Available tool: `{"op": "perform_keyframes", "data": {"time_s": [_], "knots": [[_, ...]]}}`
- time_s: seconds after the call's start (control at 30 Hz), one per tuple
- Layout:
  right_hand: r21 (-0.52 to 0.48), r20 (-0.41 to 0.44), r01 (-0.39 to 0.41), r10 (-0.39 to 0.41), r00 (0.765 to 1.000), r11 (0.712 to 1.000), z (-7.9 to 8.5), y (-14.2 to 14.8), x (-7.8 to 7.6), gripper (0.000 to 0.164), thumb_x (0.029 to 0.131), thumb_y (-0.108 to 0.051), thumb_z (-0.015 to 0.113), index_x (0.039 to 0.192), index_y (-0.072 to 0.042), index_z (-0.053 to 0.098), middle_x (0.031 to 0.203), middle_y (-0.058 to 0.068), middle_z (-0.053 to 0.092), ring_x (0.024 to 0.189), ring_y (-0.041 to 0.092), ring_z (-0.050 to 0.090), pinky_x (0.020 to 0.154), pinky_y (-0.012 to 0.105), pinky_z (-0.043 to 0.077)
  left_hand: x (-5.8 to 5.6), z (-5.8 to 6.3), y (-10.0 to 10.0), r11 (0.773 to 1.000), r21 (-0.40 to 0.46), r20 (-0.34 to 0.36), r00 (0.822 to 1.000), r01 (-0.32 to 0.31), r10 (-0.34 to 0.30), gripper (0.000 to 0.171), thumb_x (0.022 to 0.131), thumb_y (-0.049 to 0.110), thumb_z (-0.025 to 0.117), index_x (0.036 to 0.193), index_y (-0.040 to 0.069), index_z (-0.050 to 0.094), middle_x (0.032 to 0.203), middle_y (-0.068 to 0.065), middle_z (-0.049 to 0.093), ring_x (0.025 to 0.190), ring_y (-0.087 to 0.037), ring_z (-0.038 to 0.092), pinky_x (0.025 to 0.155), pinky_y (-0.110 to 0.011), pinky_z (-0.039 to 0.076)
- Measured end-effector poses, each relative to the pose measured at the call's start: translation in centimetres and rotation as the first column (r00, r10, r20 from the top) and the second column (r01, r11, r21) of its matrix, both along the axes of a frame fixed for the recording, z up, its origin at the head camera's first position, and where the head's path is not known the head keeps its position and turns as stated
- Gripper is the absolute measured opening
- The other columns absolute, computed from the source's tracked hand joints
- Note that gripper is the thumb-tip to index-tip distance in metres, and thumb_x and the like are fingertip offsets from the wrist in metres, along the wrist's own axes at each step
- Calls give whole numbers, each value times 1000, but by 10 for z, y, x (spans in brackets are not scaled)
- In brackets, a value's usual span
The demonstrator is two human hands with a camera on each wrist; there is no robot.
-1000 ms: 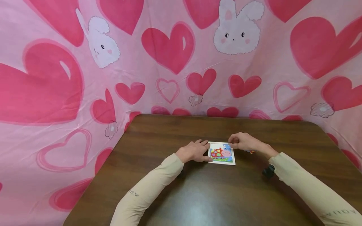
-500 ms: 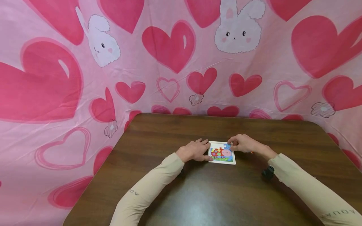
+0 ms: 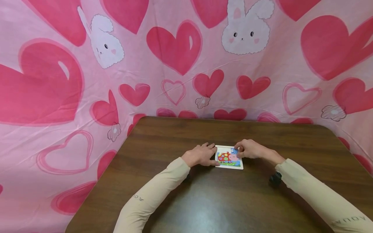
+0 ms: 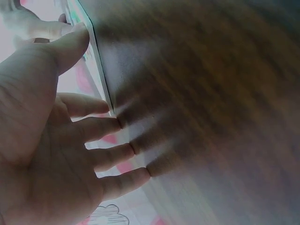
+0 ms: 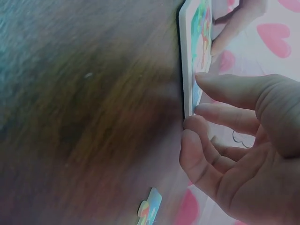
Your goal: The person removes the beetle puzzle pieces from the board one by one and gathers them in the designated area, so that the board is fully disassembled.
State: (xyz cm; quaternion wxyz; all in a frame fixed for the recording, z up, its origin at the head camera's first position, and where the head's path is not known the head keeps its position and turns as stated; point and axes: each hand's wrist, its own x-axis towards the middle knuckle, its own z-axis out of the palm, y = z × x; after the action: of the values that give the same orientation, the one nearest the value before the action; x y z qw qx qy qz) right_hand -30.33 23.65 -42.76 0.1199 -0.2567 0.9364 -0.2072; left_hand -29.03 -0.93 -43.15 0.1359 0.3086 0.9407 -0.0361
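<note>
A small jigsaw puzzle in a white tray (image 3: pixel 233 168) lies flat on the table, showing a pink-faced figure with a red, spotted body. Pale tray floor shows along the picture's upper left. My left hand (image 3: pixel 201 156) rests spread at the tray's left side, its thumb over the lower left corner and its fingertips on the tabletop. At the upper right corner, the thumb and forefinger of my right hand (image 3: pixel 252 149) straddle a blue puzzle piece (image 5: pixel 195 91), tips down on the picture surface. The other right fingers are curled beside the tray's edge.
A loose puzzle piece (image 5: pixel 151 206), blue with red and yellow, lies on the table (image 3: pixel 186 200) near the right hand; the forearm hides it in the head view. A pink cloth (image 3: pixel 175 97) with hearts and rabbits hangs behind the table.
My right hand has shifted slightly, its thumb drawing down along the picture's right side while the forefinger stays at the top corner. The left hand and the tray have stayed put.
</note>
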Motion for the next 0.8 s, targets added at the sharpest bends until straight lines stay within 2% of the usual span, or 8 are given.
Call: {"op": "perform_keyframes", "data": {"time_s": [0.47,0.8], "knots": [[20,-14,1,0,1000,1000,0,-1,0,33,79,-20,74,107,-6,61,88,5,57,78,19,49,68,30,44,0,2,1,1000,11,16,1000,-3,3,82,80,66,51,146,22,30,153,0,24,139,-28,22,108,-48,25],[-16,-75,-6,4,997,1000,-2,-3,-1,34,76,-18,76,98,-8,53,86,7,51,77,19,45,66,31,38,0,1,1,1000,4,12,1000,-12,12,82,80,66,52,146,22,30,153,0,24,139,-27,22,108,-48,26]]}}
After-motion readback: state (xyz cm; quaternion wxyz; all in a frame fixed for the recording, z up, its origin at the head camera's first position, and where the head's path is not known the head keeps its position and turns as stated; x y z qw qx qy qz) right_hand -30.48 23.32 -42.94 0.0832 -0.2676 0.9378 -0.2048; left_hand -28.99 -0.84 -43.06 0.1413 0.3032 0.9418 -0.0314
